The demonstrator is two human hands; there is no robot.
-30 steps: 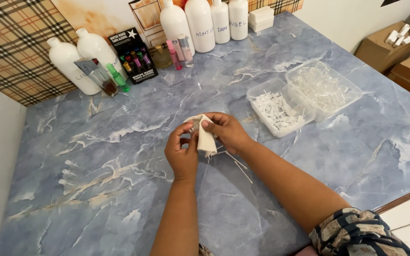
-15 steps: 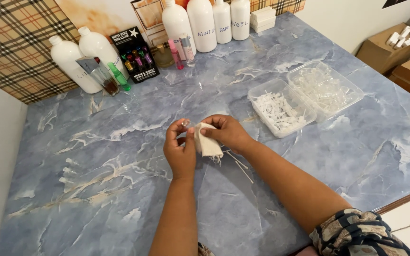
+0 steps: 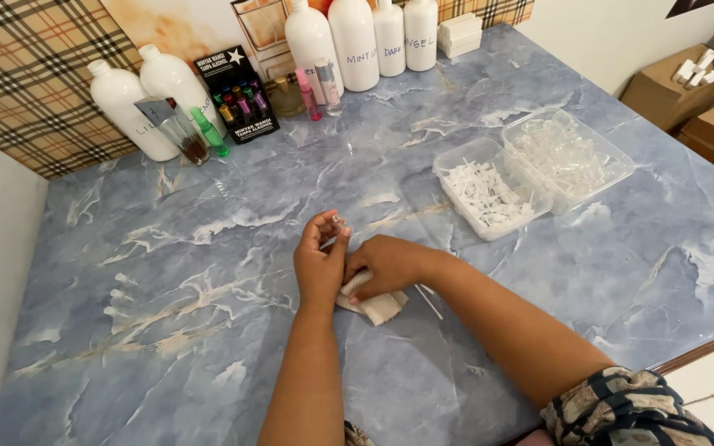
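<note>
My left hand (image 3: 321, 263) pinches a small clear glass vial (image 3: 338, 221) between fingertips, just above the blue marble table (image 3: 208, 330). My right hand (image 3: 390, 264) lies right beside it, resting on a folded white cloth (image 3: 375, 306) that sits flat on the table. A thin white stick (image 3: 428, 301) lies on the table by the cloth's right edge. The two hands touch each other at the middle of the table.
Two clear plastic trays stand to the right: one with white sprayer parts (image 3: 489, 192), one with clear caps (image 3: 568, 155). Large white bottles (image 3: 355, 41) and small coloured sample bottles (image 3: 233, 107) line the back wall. Cardboard boxes (image 3: 687, 91) sit beyond the table's right edge.
The cloth, held up between both hands before, now lies on the table under my right hand. My left hand has come away holding the small vial.
</note>
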